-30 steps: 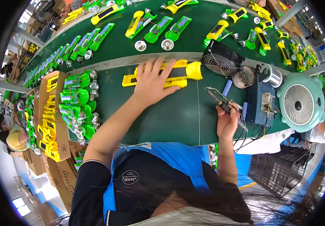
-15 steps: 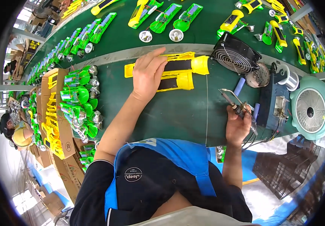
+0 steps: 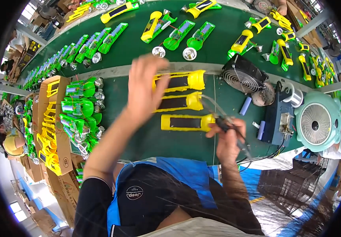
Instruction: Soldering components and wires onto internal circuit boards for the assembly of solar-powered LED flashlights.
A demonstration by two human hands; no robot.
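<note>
On the green workbench lie three yellow plastic torch shells with dark panels: a far one (image 3: 180, 81), a middle one (image 3: 178, 102) and a near one (image 3: 184, 123). Blurred by motion, my left hand (image 3: 145, 89) is over the left ends of the far and middle shells. Its fingers are stretched out and the thumb stands apart; nothing shows in it. My right hand (image 3: 229, 138) grips a soldering iron (image 3: 222, 123) with a thin curved tube along it. The iron and my fingertips are at the right end of the near shell; whether they touch it is unclear.
At the left stand a carton (image 3: 63, 126) of yellow shells and stacked green torch halves (image 3: 79, 106). A black fan (image 3: 243, 75), blue cells (image 3: 245, 106), a solder spool (image 3: 294, 96) and a teal fan (image 3: 318, 122) are at the right. More torch parts line the far belt (image 3: 139, 51).
A third shell now lies nearest me, and the shells have spread apart. My right hand has brought the iron left to it. My left hand has shifted slightly left.
</note>
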